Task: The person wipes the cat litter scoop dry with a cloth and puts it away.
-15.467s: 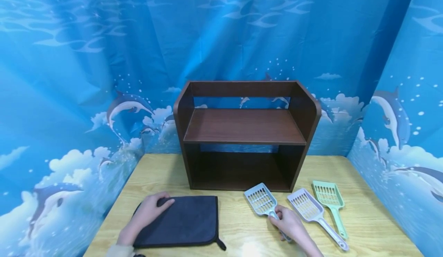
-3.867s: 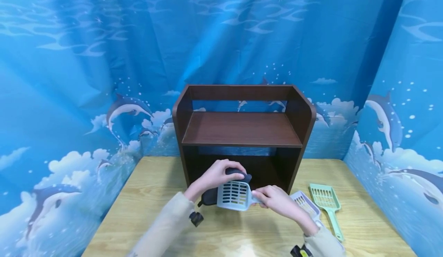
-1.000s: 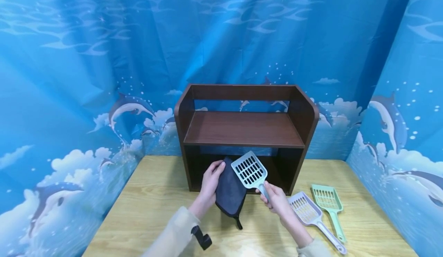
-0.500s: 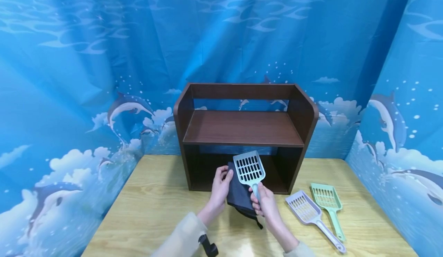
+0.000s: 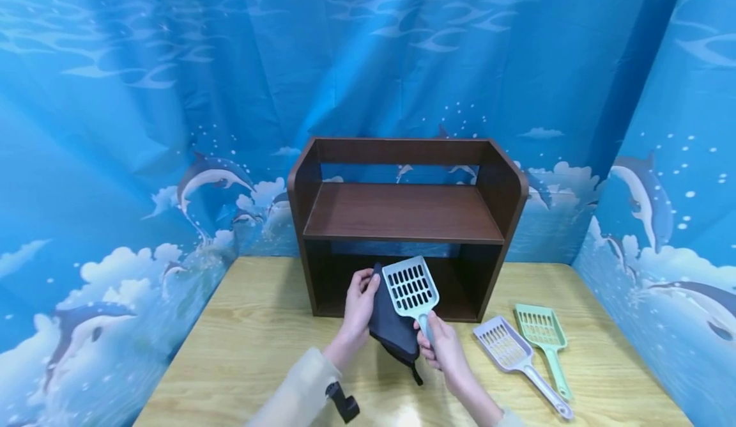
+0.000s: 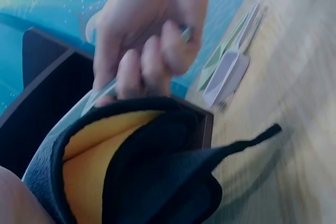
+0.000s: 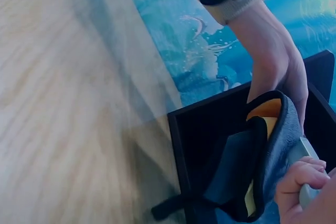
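Note:
My left hand (image 5: 358, 309) pinches a folded dark navy cloth (image 5: 386, 321) with black edging and a hanging loop, above the table. An orange inner side of the cloth (image 6: 86, 187) shows within the fold in the left wrist view. My right hand (image 5: 447, 353) grips the handle of a pale blue slotted litter scoop (image 5: 427, 323), its head tilted up towards the shelf. The cloth lies against the scoop's underside, partly hidden by it. In the right wrist view, the left hand (image 7: 278, 74) reaches behind the cloth (image 7: 278, 156).
A dark brown two-tier shelf (image 5: 405, 209) stands behind the hands. On the wooden table (image 5: 253, 325) at the right lie a lilac litter scoop (image 5: 506, 347) and a green litter scoop (image 5: 543, 328). A blue dolphin-print curtain (image 5: 230, 94) surrounds the table.
Much earlier the cloth lay flat and the blue scoop lay on the table; both are now lifted, the cloth folded. Over the last half second, cloth and scoop head shifted slightly left.

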A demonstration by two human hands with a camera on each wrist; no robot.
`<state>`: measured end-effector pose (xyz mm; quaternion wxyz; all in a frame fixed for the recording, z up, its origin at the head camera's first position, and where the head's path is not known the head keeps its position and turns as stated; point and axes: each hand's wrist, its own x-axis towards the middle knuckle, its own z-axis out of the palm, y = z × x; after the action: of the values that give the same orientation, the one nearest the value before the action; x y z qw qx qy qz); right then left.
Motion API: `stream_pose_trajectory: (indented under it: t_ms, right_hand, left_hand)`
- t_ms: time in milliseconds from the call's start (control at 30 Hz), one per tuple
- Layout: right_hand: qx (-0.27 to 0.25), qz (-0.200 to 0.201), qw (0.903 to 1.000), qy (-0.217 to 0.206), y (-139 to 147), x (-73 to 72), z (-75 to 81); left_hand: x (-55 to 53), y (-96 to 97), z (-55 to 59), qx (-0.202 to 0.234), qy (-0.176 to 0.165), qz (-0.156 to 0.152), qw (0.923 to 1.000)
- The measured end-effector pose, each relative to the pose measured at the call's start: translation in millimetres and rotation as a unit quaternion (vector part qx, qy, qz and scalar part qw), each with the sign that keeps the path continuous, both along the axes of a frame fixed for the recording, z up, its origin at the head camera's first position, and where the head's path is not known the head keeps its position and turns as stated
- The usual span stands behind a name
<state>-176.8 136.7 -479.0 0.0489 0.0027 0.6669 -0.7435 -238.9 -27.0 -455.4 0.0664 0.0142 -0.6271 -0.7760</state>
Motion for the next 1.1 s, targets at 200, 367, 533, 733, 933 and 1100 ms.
stream_pose_trajectory:
  t_ms: [200,367,533,733,933,1100]
  right_hand:
    - [0.019,-0.001,0.9995,-0.027,-2,5.6,0.9]
    - [0.008,-0.005,0.9999,-0.014,-8,1.6,2.6]
    - [-0.01,-0.01,0.9999,-0.003,-13,-7.1,4.8]
    - [-0.003,-0.025,0.9997,0.001,-12,-14.8,7.5]
    - [0.042,-0.008,0.9991,-0.001,-7,-11.9,6.3]
    - [0.097,0.039,0.9945,-0.004,7,-9.0,9.8]
  left_hand:
    - [-2.5,-2.3,-1.8,-0.009,0.015,0.014,0.9998]
    - [7.0,9.2,-2.9,-0.003,0.026,0.037,0.999]
    - [16.7,19.5,-5.5,-0.008,0.032,0.053,0.9981]
    - [20.8,22.2,-8.9,-0.016,0.019,0.05,0.9985]
    - [8.0,2.9,-4.4,-0.014,0.019,0.039,0.999]
    - [-5.2,-19.5,0.4,-0.031,0.023,-0.018,0.9991]
